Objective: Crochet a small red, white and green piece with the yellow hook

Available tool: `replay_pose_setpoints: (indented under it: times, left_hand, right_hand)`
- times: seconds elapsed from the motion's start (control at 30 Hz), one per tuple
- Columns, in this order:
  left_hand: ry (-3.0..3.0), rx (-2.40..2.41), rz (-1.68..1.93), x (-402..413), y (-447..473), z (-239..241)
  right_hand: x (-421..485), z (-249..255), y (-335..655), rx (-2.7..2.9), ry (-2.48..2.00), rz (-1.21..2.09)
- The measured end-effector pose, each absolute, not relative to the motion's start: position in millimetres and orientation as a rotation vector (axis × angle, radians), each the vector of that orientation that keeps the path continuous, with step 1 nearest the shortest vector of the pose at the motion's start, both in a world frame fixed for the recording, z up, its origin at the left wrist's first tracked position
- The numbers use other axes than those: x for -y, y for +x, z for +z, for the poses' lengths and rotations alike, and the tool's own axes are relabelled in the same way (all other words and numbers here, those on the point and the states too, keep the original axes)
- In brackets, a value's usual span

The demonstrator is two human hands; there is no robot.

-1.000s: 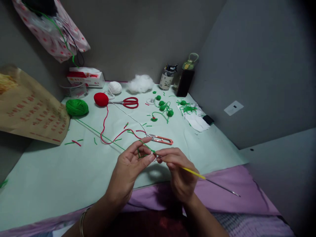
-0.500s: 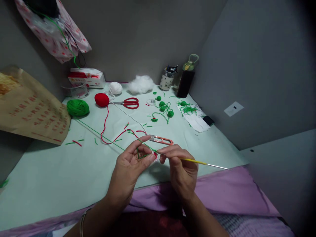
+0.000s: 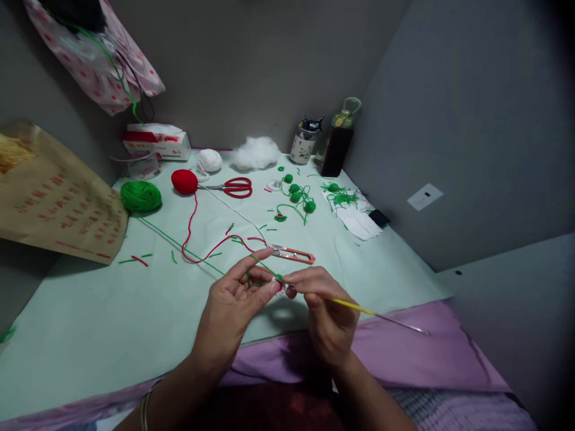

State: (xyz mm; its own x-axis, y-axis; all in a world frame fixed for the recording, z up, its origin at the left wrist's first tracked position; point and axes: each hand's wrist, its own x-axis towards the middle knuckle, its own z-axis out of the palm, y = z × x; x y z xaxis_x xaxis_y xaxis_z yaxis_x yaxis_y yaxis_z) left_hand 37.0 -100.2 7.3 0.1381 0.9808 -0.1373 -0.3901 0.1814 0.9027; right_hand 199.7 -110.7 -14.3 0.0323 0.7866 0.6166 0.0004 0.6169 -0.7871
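Between the thumb and fingers of my left hand is a small crocheted piece in red, white and green. Green yarn runs over my raised left index finger and back toward the green yarn ball. My right hand grips a yellow-handled crochet hook, its near tip at the piece and its other metal end pointing right and down. Exactly how the tip sits in the stitches is too small to tell. Orange thread snips lie just beyond my hands.
Red yarn, white yarn, red-handled scissors and white stuffing lie toward the back. Green crocheted balls and yarn scraps are spread about. A paper bag stands left; a bottle and pen cup stand at the back right.
The crochet hook has tilted, its free end now lower and slightly farther right. My right hand has shifted a little left; my left hand still holds the crocheted piece.
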Motion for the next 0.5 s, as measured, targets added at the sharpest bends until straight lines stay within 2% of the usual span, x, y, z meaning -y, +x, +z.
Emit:
replay_pose_setpoints:
  times: [0.27, 0.5]
  left_hand:
    - [0.825, -0.923, 1.195, 103, 40, 14]
    - [0.972, -1.119, 1.274, 105, 38, 17]
  right_hand:
    - [117, -28, 195, 1.531, -0.721, 0.449]
    - [121, 3, 203, 1.738, -0.824, 0.440]
